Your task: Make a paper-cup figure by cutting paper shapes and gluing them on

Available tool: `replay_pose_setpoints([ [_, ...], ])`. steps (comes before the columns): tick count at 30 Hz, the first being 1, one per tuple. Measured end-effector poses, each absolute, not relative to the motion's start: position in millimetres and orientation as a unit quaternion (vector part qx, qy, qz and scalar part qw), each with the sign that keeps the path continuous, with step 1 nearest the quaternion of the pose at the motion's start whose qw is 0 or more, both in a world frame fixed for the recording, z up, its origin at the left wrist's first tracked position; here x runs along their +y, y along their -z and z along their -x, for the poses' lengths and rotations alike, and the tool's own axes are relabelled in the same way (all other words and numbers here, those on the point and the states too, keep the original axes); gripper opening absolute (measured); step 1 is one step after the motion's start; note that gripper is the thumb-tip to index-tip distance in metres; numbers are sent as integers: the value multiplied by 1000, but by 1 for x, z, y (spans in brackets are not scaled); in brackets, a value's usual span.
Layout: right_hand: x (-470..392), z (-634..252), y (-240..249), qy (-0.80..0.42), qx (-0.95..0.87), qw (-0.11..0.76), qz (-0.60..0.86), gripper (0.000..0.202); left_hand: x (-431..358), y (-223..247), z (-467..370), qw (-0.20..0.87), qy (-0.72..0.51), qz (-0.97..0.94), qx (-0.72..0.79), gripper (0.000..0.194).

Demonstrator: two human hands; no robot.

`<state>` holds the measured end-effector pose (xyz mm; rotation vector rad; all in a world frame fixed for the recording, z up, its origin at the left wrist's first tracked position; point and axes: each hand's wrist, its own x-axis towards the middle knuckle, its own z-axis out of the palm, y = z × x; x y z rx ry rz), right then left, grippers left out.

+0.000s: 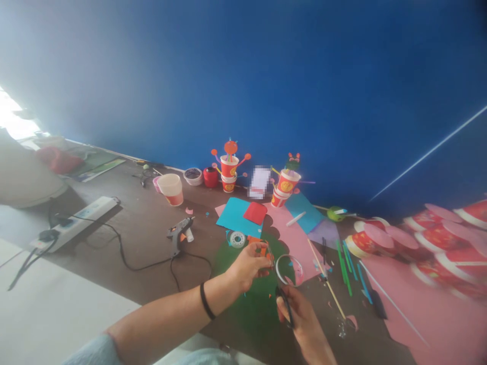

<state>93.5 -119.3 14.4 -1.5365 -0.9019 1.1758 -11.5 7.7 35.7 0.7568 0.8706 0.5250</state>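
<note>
My left hand [249,264], with a black band on its wrist, pinches a small piece of orange paper [268,257] above a dark green sheet [251,309]. In my right hand [300,317] is a pair of scissors with black handles [289,308], its blades pointing up at the orange paper. Whether the blades touch the paper I cannot tell. Just right of the paper lies a tape roll [289,269] on pink paper. A white reel [238,240] and blue paper [234,217] with a red square [254,213] lie beyond my left hand.
To the left are a glue gun [178,234] with its cord, a paper cup [171,190] and a power strip [81,223]. Two decorated cup figures [230,166] stand by the blue wall. Green and blue strips [344,261] and several stacked red cups [452,243] are right.
</note>
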Motion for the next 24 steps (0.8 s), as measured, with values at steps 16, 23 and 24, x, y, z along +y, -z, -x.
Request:
replay_pose_setpoints([
  [16,-121,-162,-1,21,-514,122,849,21,9,-29,14,821,-214,-333,412,56],
  [23,-113,-155,1,15,-543,92,835,20,10,-33,12,808,-226,-335,428,52],
  [24,-111,-155,1,3,-542,88,836,20,11,-33,11,808,-230,-337,425,52],
])
